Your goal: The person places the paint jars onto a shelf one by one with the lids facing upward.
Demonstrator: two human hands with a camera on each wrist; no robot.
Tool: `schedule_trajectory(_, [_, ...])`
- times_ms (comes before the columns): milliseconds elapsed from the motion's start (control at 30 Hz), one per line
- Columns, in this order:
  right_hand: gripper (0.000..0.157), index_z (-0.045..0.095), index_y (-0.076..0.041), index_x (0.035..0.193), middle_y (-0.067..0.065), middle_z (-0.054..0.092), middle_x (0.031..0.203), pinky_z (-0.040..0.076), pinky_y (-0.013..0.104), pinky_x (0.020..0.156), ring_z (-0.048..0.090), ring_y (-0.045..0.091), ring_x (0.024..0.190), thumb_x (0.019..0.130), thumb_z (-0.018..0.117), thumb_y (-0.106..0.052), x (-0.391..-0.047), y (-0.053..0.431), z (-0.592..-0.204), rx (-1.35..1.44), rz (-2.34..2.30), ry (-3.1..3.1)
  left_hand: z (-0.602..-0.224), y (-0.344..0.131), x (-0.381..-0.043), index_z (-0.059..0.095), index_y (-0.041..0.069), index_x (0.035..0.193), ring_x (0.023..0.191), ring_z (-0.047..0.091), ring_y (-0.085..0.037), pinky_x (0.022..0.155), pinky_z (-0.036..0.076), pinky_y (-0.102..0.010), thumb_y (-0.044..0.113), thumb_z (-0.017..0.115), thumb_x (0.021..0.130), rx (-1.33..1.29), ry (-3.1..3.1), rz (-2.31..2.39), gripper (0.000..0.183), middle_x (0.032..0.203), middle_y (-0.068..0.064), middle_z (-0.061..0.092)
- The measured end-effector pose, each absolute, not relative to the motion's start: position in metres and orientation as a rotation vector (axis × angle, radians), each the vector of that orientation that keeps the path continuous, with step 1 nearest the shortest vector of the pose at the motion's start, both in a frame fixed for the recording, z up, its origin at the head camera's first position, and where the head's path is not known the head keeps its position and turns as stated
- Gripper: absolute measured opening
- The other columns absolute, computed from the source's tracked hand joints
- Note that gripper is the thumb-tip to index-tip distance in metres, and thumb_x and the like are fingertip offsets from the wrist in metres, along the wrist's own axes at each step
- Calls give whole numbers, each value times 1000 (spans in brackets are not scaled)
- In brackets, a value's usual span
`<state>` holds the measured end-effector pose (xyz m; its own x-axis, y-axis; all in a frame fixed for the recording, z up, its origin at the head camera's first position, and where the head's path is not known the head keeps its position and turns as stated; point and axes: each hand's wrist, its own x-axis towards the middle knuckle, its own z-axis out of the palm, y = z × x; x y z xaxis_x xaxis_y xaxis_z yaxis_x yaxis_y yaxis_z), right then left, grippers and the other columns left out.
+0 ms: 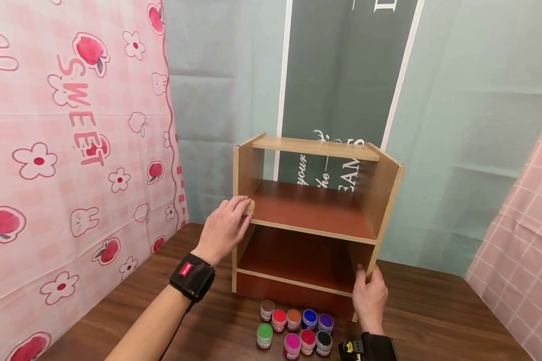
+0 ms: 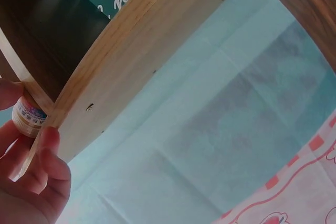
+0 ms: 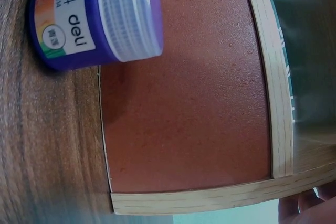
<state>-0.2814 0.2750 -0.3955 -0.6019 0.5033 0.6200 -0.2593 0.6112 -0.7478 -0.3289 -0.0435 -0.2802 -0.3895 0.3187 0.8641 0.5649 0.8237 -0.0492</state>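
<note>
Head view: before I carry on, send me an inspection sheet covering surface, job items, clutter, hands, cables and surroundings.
Surface: dark wood-grain table.
Job items: shelf unit upright; nine lidded jars standing in front of it, in two rough rows; a yellowish jar at the middle board's left end.
Clutter: nothing seen.
Hands: left hand holds the yellowish jar; right hand grips the right side panel.
Cables: black cord along the left forearm.
Surroundings: pink printed curtain left, green backdrop behind, pink checked cloth right.
</note>
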Motion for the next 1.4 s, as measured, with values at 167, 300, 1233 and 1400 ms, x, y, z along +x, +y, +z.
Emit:
schedule_trajectory(167, [38, 55, 3, 120, 29, 60, 106, 41, 54, 72, 56, 41, 91, 98, 42, -25, -280, 277, -394, -177, 1108, -1947, -279, -42, -332, 62, 3, 116, 86, 57, -25, 66, 53, -37, 15, 62, 85, -655, -1989, -256, 34, 115, -9, 61])
schedule_trajectory(300, [39, 53, 2, 122, 29, 59, 109, 40, 56, 75, 55, 42, 96, 99, 41, -27, -280, 278, -393, -171, 1130, -1955, -278, -41, -332, 61, 3, 117, 85, 57, -27, 62, 52, -38, 15, 61, 85, -638, -1981, -222, 34, 115, -8, 61])
schedule_trajectory(1233, [40, 53, 1, 123, 28, 60, 108, 41, 52, 73, 56, 40, 95, 98, 42, -29, -281, 280, -394, -186, 1142, -1981, -276, -37, -331, 62, 4, 114, 79, 60, -26, 56, 52, -39, 16, 62, 83, -581, -2006, -176, 34, 109, -8, 62])
schedule_trajectory(1400, [39, 54, 0, 121, 26, 61, 102, 39, 48, 69, 55, 36, 87, 98, 42, -29, -281, 279, -396, -196, 1125, -1983, -278, -38, -330, 62, 3, 115, 81, 60, -27, 57, 53, -39, 16, 62, 82, -574, -2009, -193, 35, 109, -9, 61])
